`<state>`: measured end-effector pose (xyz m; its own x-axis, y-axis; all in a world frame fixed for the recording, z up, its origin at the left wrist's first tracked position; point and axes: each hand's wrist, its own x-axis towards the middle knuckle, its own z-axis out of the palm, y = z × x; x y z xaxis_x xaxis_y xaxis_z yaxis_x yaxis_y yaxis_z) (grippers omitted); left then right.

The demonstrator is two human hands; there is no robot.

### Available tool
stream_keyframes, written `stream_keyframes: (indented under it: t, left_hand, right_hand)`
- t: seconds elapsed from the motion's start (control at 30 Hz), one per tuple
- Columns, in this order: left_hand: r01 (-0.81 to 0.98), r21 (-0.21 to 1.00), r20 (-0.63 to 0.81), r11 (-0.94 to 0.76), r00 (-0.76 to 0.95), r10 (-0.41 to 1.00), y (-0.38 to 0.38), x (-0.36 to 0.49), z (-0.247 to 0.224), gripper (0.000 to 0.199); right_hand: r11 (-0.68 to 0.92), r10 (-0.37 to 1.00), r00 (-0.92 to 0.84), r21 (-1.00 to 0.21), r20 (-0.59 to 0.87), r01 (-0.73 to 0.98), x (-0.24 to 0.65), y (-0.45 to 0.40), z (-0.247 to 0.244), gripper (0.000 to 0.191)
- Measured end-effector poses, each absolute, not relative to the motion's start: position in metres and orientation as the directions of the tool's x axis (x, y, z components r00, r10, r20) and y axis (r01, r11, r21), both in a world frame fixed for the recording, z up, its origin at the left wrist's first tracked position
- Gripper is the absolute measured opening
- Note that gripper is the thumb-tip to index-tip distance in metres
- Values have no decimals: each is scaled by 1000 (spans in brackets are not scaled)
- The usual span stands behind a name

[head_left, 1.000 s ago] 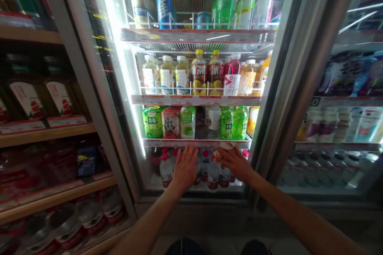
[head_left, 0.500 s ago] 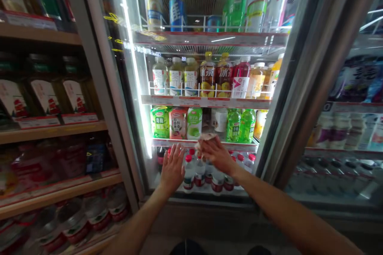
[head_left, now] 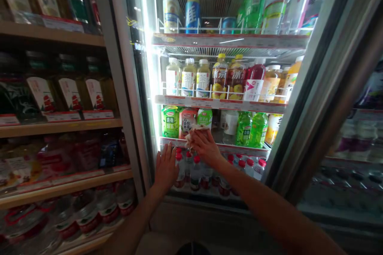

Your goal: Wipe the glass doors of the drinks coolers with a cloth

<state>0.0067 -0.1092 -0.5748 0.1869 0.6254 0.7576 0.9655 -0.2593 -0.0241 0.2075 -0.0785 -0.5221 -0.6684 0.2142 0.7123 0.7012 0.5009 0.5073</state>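
Left grip (head_left: pixel 165 169) wide open, fingers spread flat on the smooth glass door (head_left: pixel 131 87), right grip (head_left: pixel 203 147) curled shut around a crumpled pale cloth (head_left: pixel 191 134) just beside it.

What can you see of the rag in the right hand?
The rag is a pale cream, crumpled piece of soft cloth or paper; the view cannot settle which. It is bunched under the fingers of the right hand, with a folded edge showing left of them, and appears pressed against the glass door of the drinks cooler, level with a shelf edge.
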Motion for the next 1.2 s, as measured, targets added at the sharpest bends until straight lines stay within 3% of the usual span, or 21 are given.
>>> stream_keyframes:
  t: [0.2,0.43,0.63,0.83,1.03,1.2]
  left_hand:
    - [967,-44,747,-250,198,635,-110,-1,-580,54]
    - [978,-2,761,-208,137,634,-103,-12,-570,52]
    - [979,-21,774,-203,144,616,-102,-25,-574,54]
    - [985,27,787,-172,85,611,-96,-32,-566,53]
    - [992,37,774,-119,47,631,-98,-46,-562,56]
    - [993,85,759,-79,-13,651,-98,-60,-558,57]
  right_hand:
    - [592,83,-856,666,510,453,202,-79,-550,26]
    - [547,143,-722,554,677,627,184,-69,-517,32]
    - [634,67,-864,647,499,423,176,-69,-543,24]
    - [551,147,-686,518,712,655,159,-59,-493,32]
    - [630,7,-866,671,499,392,153,-56,-519,21]
    - [590,84,-713,542,696,599,120,-44,-471,28]
